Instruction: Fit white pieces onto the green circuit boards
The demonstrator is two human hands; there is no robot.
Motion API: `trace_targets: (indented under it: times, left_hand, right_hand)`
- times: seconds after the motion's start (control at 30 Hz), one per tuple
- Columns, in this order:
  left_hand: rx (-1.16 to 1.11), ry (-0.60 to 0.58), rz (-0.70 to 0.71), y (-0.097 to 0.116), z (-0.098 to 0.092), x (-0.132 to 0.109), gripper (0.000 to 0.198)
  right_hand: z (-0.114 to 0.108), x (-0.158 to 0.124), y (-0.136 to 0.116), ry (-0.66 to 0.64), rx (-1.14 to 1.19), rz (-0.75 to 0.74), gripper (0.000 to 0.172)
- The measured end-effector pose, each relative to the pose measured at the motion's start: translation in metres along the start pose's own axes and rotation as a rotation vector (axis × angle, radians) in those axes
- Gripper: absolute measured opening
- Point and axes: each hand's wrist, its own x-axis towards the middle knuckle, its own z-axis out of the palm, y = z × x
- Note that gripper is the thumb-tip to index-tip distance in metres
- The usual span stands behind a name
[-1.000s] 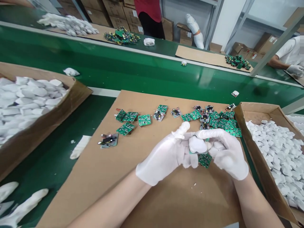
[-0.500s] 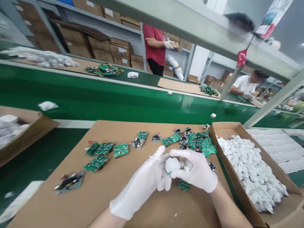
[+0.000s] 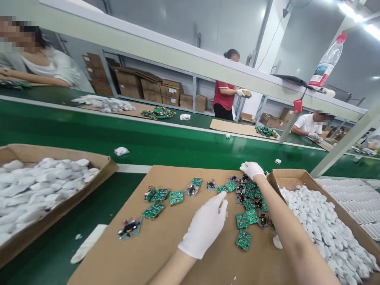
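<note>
My left hand (image 3: 206,225), in a white glove, is over the cardboard sheet (image 3: 190,253), left of the circuit boards. Its fingers are curled together, and what they hold, if anything, is hidden. My right hand (image 3: 253,169), gloved too, is stretched to the sheet's far edge, at the back of a heap of green circuit boards (image 3: 252,192). Its fingers are bent closed; I cannot make out anything in them. One circuit board (image 3: 244,240) lies nearer me, and a white piece (image 3: 277,242) shows beside my right forearm. More boards (image 3: 153,210) lie scattered to the left.
Cardboard trays of small white wrapped pieces stand on the left (image 3: 53,190) and right (image 3: 320,229). Behind runs a green conveyor belt (image 3: 178,148) carrying a white packet (image 3: 121,151). A spare white glove (image 3: 89,243) lies left. Co-workers are across the belt, under a crossbeam (image 3: 166,51).
My hands, together around a white piece before, are now apart. My right hand has moved away to the back of the board heap. The view has tilted up and swung left.
</note>
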Motion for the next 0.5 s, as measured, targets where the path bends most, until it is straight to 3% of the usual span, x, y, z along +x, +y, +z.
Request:
trace_targets:
  times: [0.13,0.3,0.4,0.5]
  left_hand:
    - [0.095,0.011,0.106,-0.013,0.007,0.012,0.054]
    - [0.167,-0.008,0.139,-0.017,0.017,0.018,0.054]
    - [0.176,0.030,0.101,-0.015,0.019,0.024,0.053]
    - [0.105,0.070,0.125,-0.005,0.014,0.029,0.049]
  right_hand:
    - [-0.002,-0.029,0.017,-0.064,0.480,0.026,0.033]
    - [0.017,-0.088,0.020,-0.228,1.033,-0.121,0.037]
    - [0.031,-0.107,0.016,-0.267,1.241,-0.229,0.036]
    - [0.031,-0.119,0.013,-0.247,1.314,-0.312,0.037]
